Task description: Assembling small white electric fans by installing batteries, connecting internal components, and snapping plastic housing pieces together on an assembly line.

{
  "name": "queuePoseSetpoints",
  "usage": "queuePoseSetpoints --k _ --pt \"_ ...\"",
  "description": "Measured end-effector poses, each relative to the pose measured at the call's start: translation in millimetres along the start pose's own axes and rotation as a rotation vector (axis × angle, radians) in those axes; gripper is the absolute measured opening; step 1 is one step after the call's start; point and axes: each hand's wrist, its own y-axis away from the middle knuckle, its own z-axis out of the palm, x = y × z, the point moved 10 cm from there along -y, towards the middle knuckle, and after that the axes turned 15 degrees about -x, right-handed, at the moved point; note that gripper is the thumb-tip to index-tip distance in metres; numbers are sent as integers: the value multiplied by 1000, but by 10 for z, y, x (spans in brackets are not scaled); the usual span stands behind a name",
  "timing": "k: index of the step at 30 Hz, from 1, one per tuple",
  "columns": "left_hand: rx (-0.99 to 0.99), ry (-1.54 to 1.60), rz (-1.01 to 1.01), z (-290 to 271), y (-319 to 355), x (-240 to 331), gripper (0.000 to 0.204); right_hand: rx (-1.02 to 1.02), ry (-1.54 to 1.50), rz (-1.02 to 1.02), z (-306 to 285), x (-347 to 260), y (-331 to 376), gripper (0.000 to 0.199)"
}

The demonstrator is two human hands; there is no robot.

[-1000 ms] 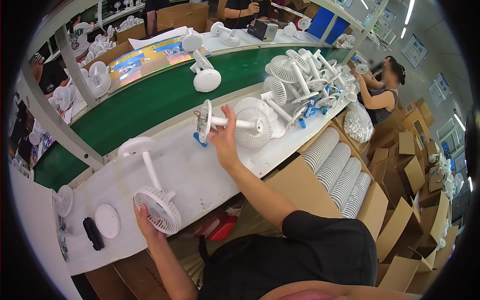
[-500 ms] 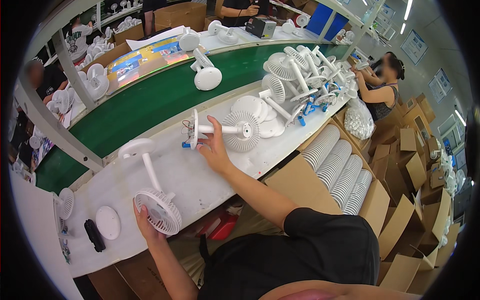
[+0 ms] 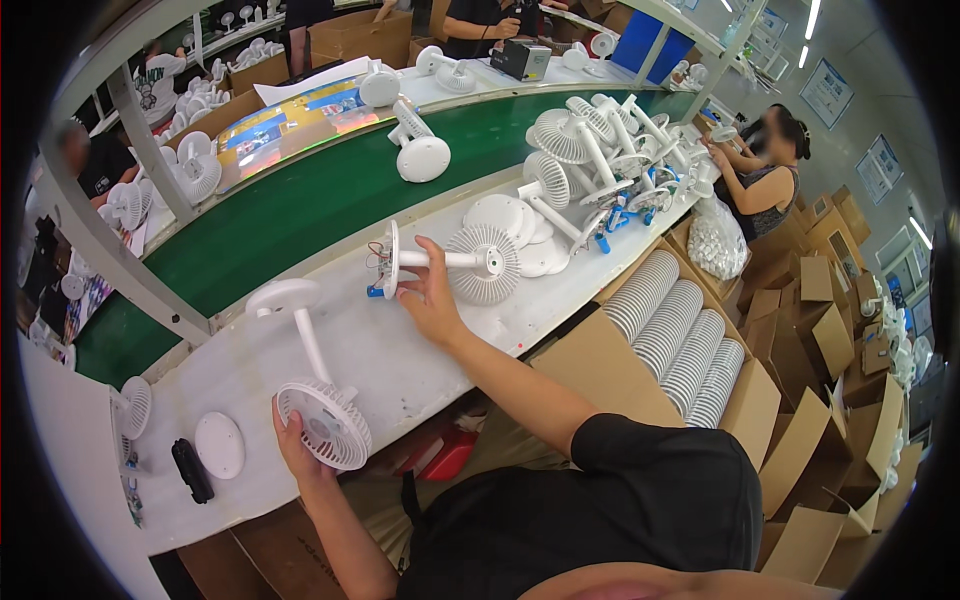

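Note:
In my left hand (image 3: 300, 448) is a white desk fan (image 3: 330, 425), gripped by the rim of its slatted round head. Its stem slants up and away to a round base (image 3: 284, 296) at the far end. My right hand (image 3: 432, 300) is closed around the stem of a second white fan (image 3: 480, 262), close to its base. That base's underside faces left, showing thin wires, a circuit board and a blue part (image 3: 375, 292). The second fan's slatted head is to the right of my hand, beside a stack of white round discs (image 3: 500, 218).
Fans pile up (image 3: 590, 150) at the worktable's right. A green conveyor belt (image 3: 290, 195) behind carries one fan (image 3: 422, 155). A white disc (image 3: 219, 445) and black object (image 3: 191, 471) lie at left. A carton (image 3: 600, 365) of ribbed white parts stands right; a co-worker (image 3: 765, 190) sits beyond.
The left-hand fan has shifted slightly to the right. On the belt, the lone fan has moved a little rightward. My right hand keeps its grip on the other fan.

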Motion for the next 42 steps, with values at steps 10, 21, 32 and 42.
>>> queuePoseSetpoints --k 10,21,32,42 --pt "-30 -17 12 -29 -37 18 37 14 -2 -2 19 -3 -11 80" --pt "13 -27 7 -101 6 0 38 16 3 -50 31 -28 12 82" --pt "75 -24 13 -119 -14 28 41 10 -7 -22 33 -15 -79 81" --pt "40 -39 9 71 -20 177 45 157 -325 -171 -119 -550 -274 77"
